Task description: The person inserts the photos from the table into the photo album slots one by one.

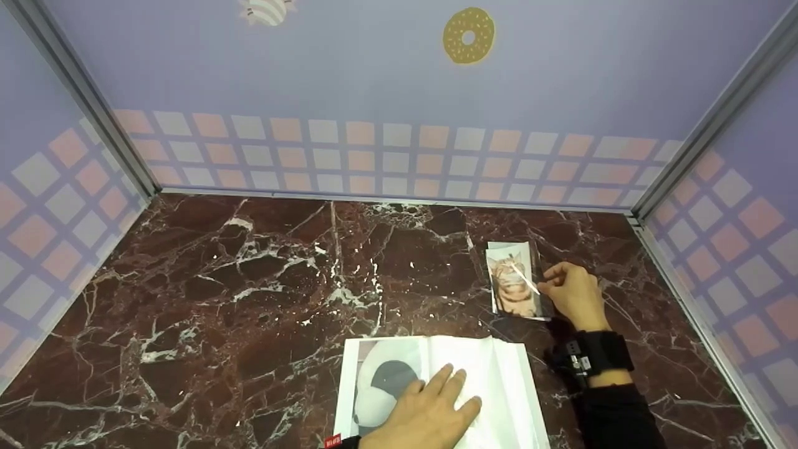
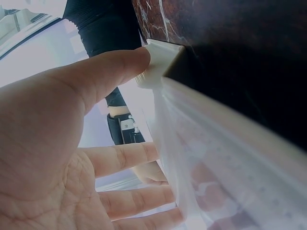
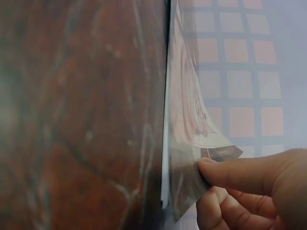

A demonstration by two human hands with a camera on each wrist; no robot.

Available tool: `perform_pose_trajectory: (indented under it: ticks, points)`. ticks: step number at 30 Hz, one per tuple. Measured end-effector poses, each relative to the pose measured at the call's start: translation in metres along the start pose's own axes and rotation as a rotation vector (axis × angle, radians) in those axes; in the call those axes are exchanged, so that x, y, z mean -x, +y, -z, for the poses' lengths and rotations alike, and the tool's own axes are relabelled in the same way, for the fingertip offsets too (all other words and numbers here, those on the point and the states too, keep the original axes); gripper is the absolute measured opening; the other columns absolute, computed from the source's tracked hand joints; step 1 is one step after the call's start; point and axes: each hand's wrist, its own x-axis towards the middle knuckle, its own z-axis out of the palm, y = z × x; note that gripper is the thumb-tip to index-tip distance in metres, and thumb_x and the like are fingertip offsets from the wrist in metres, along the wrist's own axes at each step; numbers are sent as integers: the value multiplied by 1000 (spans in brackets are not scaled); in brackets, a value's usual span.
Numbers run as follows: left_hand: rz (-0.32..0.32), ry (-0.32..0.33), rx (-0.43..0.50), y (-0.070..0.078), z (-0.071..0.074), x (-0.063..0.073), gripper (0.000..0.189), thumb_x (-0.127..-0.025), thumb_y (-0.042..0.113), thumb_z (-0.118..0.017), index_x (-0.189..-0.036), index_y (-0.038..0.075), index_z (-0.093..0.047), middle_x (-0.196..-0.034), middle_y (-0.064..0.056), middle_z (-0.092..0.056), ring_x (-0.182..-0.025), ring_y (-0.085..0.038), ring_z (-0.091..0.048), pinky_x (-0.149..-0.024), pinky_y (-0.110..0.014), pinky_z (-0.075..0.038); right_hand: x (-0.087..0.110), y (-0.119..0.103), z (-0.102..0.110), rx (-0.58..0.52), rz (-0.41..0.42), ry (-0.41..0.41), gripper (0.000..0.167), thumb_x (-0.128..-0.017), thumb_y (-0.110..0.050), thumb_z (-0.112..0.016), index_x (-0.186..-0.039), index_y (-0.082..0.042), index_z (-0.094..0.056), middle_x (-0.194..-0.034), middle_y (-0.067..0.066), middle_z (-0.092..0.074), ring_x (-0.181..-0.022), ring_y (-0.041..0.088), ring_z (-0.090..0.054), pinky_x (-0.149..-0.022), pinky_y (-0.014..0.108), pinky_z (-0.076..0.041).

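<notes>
An open album [image 1: 499, 386] lies at the table's near edge, a grey-and-white picture on its left page and a pale, creased, glossy page on its right. My left hand [image 1: 427, 411] rests across its middle with fingers spread. In the left wrist view, the thumb and fingertips touch the album's pages [image 2: 163, 67]. Farther right lies a small stack of cat photos [image 1: 512, 284] with a clear, shiny layer at its right side. My right hand [image 1: 575, 296] pinches that side; the right wrist view shows a clear-edged sheet [image 3: 187, 115] bent up between thumb and forefinger.
The tabletop [image 1: 249, 324] is dark red marble with white veins. A lilac back wall [image 1: 374, 81] and side walls with pink and white squares enclose it. A black band [image 1: 598, 358] with a small device circles my right wrist.
</notes>
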Motion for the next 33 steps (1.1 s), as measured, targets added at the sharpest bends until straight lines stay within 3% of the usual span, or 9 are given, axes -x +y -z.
perform_pose_trajectory:
  ticks: [5, 11, 14, 18, 22, 27, 30, 33]
  points:
    - [6, -22, -2, 0, -2, 1, 63, -98, 74, -55, -141, 29, -67, -151, -12, -62, -140, -31, -61, -91, -37, -57, 0, 0, -2, -11, -7, -9, 21, -93, -22, -81, -102, -3, -78, -101, 19, -80, -98, 43, -73, -90, 60, -52]
    - [-35, 25, -8, 0, -5, -1, 69, -97, 77, -55, -141, 26, -68, -150, -14, -63, -140, -33, -62, -95, -36, -57, 0, 0, 1, -17, 30, 8, 19, -93, -19, -81, -100, -2, -76, -98, 20, -79, -94, 43, -73, -94, 59, -49]
    - [-48, 35, -8, 0, -5, -2, 70, -98, 77, -54, -142, 25, -67, -150, -15, -63, -140, -34, -62, -99, -35, -57, 0, 1, 4, -33, 57, 16, 19, -94, -15, -80, -104, 0, -77, -95, 20, -80, -90, 43, -73, -99, 60, -47]
    - [-47, 26, -3, 0, -4, -3, 69, -98, 77, -53, -144, 26, -66, -152, -15, -62, -142, -34, -60, -102, -34, -57, 0, 1, 9, -62, 62, 8, 26, -94, -14, -80, -115, 2, -78, -102, 22, -81, -98, 44, -73, -104, 61, -48]
    - [-32, 4, 32, 0, -2, -5, 68, -100, 75, -52, -145, 25, -66, -153, -15, -60, -143, -34, -59, -103, -35, -57, -1, -1, 15, -75, 36, -3, 31, -96, -19, -81, -119, 1, -80, -110, 23, -80, -101, 42, -75, -93, 51, -57]
    - [14, -49, 98, 2, 2, -8, 65, -101, 67, -58, -148, 23, -64, -158, -19, -55, -147, -35, -55, -104, -39, -58, -1, -3, 24, -152, 12, -38, 33, -98, -23, -79, -119, 2, -78, -109, 23, -80, -81, 25, -79, -68, 22, -59]
    - [31, -59, 100, 2, 2, -9, 67, -98, 65, -65, -149, 22, -63, -159, -21, -52, -148, -36, -53, -104, -40, -58, -1, -7, 30, -227, 21, -67, 31, -98, -21, -78, -116, 4, -77, -102, 18, -81, -75, 14, -77, -64, 18, -58]
    - [13, -28, 62, 3, -1, -8, 67, -97, 64, -67, -147, 20, -64, -156, -23, -55, -146, -37, -56, -103, -39, -59, 0, -12, 35, -312, 33, -111, 26, -98, -18, -77, -110, 6, -75, -93, 8, -81, -75, 9, -75, -67, 22, -60]
